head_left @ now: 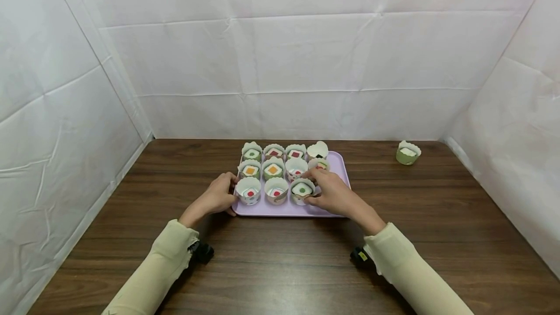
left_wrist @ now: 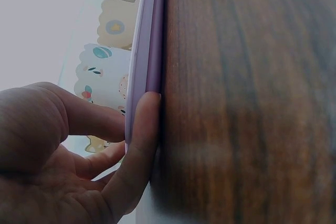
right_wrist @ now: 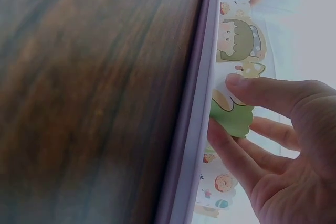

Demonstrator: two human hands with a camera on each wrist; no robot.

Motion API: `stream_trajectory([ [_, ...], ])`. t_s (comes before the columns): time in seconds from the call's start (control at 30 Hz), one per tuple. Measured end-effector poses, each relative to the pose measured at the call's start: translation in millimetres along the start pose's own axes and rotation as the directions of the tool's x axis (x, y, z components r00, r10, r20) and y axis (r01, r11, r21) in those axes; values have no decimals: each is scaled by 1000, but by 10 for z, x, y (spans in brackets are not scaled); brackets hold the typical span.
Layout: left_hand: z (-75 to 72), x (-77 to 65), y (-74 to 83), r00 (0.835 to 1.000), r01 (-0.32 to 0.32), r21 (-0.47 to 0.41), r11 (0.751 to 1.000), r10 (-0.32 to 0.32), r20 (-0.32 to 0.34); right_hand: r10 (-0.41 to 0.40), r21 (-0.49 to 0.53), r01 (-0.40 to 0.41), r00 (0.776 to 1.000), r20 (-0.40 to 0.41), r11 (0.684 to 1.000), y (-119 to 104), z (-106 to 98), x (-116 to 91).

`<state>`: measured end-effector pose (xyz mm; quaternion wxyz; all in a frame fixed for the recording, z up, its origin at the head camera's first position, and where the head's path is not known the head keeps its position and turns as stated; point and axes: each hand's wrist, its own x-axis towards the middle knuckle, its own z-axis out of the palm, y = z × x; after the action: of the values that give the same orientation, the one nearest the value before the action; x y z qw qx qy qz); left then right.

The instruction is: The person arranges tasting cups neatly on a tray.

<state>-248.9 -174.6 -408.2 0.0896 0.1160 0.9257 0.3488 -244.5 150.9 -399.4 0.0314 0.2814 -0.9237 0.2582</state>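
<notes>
A lilac tray [head_left: 275, 210] holds several paper baking cups in rows, each with a small white piece bearing a coloured mark visible in most. At the tray's left front corner my left hand [head_left: 217, 194] grips the rim, a finger [left_wrist: 143, 124] lying along its outer side. My right hand [head_left: 336, 194] holds a green animal-print paper cup [right_wrist: 236, 118] in the front row, thumb on its near side and fingers around the other side. Two cups with red dots, a white one [head_left: 248, 193] and a beige one [head_left: 276, 192], stand left of it.
A single green paper cup [head_left: 408, 153] stands apart on the brown wooden table [head_left: 280, 266], toward the back right. White sheeting [head_left: 302, 62] walls the table at the back and both sides. The tray's right part [head_left: 339, 164] shows bare surface.
</notes>
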Motion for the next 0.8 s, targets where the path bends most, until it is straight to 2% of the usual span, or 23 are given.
stream_trajectory([
  [0.3,-6,-7,25,1000,-8,27,1000,8,-8,-19,-9,19,1000,24,1000,-16,-57,-13],
  [0.57,-2,-8,11,1000,-1,16,1000,1,-3,-34,61,30,998,58,998,9,-222,-29],
  [0.8,1,-5,1,1000,-6,26,1000,6,-6,-37,81,35,999,26,996,68,-341,-50],
])
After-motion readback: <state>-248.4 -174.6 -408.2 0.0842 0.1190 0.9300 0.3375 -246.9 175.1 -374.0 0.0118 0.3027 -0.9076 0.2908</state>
